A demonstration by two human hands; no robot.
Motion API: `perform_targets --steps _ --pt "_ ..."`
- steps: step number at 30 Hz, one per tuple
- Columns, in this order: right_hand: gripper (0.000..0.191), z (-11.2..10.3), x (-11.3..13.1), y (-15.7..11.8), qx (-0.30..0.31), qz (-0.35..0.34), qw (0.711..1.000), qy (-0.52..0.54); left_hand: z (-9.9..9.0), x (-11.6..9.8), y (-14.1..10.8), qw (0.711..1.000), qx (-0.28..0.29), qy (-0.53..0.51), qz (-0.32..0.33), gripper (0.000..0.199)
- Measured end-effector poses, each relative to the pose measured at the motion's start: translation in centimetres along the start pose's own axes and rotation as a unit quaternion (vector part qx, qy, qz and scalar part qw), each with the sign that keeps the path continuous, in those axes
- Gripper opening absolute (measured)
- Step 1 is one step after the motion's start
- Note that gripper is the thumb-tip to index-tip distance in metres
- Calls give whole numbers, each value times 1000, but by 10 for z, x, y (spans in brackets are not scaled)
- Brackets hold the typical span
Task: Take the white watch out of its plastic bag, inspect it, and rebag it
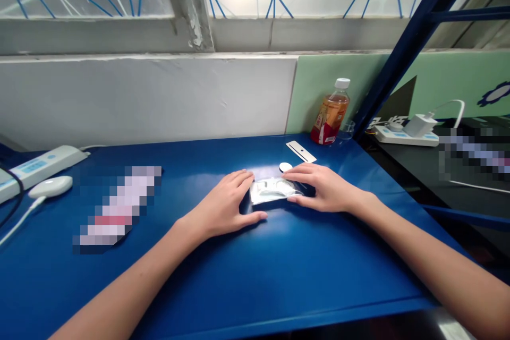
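The packet (272, 189) lies on the table (255, 281) between the left hand (223, 204), open wide beside it, and the right hand (323, 187), narrower at its other end, grip unclear; the step seems to be steadying, and moving it would call for a light hold.

Looks forward and steeply down from the head, near the broad, glossy blue tabletop (247, 276) at lower centre. Takes in pale, blue-lined window panes (239, 2) along the top edge.
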State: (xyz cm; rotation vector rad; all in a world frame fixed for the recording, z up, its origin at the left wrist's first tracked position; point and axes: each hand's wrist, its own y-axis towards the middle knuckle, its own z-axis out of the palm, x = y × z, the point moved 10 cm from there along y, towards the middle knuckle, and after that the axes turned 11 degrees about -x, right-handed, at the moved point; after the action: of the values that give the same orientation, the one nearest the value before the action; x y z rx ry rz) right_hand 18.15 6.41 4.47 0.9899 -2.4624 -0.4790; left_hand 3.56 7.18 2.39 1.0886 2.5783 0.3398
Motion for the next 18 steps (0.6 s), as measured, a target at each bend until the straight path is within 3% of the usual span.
perform_targets --steps 3,6,10,13,18 --pt "35 -2 -1 0 -37 17 999 4 -9 5 2 1000 -20 11 -17 82" --pt "28 -9 -12 -2 -105 81 991 37 -22 10 5 998 -47 12 -39 80" --pt "25 -13 -33 -7 -186 195 952 146 -30 7 5 995 -82 -37 -45 61" --pt "29 -5 -37 -7 -180 238 930 214 -27 7 4 992 -96 -58 -49 52" --pt "26 1 -34 -3 -171 229 933 218 -19 8 3 995 -73 -52 -51 79"
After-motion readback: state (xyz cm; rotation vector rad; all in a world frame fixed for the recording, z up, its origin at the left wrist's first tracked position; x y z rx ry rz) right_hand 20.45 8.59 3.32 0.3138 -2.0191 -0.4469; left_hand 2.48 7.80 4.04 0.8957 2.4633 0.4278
